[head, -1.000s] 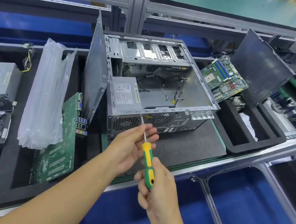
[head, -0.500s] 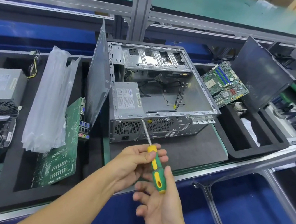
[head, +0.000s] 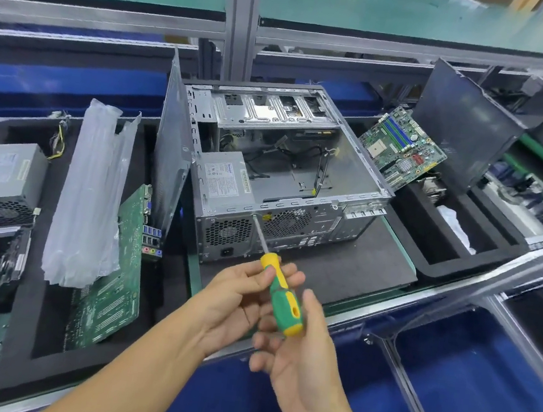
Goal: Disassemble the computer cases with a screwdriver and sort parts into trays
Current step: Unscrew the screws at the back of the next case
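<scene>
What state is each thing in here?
case: side open, power supply inside.
screwdriver: tip at case's rear edge.
left hand: pinches screwdriver handle.
right hand: open, cradling handle's end.
side panel: off, upright left of case.

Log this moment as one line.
left hand: pinches screwdriver handle | right hand: open at handle end | tip: on computer case rear edge, beside power supply
</scene>
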